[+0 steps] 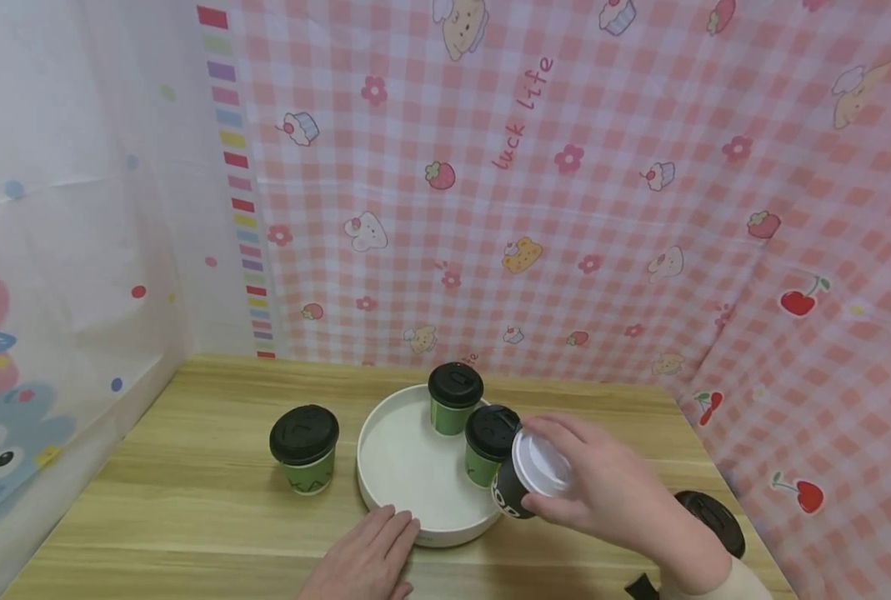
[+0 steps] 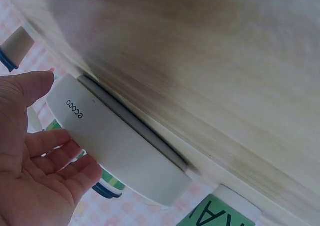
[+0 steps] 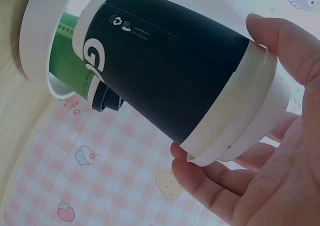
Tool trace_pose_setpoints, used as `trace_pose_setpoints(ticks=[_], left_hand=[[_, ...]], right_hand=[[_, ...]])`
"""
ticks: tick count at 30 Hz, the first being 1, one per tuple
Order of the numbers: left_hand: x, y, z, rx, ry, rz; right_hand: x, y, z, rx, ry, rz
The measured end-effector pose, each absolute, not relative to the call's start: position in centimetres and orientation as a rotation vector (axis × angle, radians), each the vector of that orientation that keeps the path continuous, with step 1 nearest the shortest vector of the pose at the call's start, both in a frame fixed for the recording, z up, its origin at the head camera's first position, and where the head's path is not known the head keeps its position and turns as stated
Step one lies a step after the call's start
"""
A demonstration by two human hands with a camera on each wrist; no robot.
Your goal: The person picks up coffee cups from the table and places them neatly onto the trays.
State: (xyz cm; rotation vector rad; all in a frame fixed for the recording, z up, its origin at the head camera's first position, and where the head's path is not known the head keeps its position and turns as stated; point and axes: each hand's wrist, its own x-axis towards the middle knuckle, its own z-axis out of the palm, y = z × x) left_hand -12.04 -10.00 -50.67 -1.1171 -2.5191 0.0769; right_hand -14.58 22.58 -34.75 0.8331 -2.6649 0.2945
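Observation:
My right hand (image 1: 603,492) grips a black paper cup (image 1: 510,493) by its white lid (image 1: 541,463). The cup tilts, its base low at the right rim of a round white tray (image 1: 407,467). In the right wrist view, thumb and fingers wrap the lid end of the black cup (image 3: 165,66). Two green cups with black lids stand in the tray: one at the back (image 1: 451,417), another (image 1: 483,467) right beside the black cup. My left hand (image 1: 366,554) rests its extended fingers on the tray's front rim; the left wrist view shows them against the tray wall (image 2: 125,146).
Left of the tray, a green cup (image 1: 310,475) with a black lid stands on the wooden table (image 1: 190,500). A black-lidded cup (image 1: 711,518) is at the right, partly behind my right forearm, near a small black piece (image 1: 642,587). Patterned cloth (image 1: 490,208) hangs behind the table.

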Motion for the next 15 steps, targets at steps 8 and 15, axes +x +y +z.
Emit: trace_pose_setpoints(ticks=[8, 15], left_hand=[[-12.0, -9.9, -50.7, -1.105, -2.517, 0.095], [-11.9, -9.8, -50.6, -1.097, -2.527, 0.1]], right_hand=[[-14.8, 21.5, -35.0, 0.909, -2.633, 0.324], [-15.2, 20.6, -35.5, 0.967, -2.601, 0.339]])
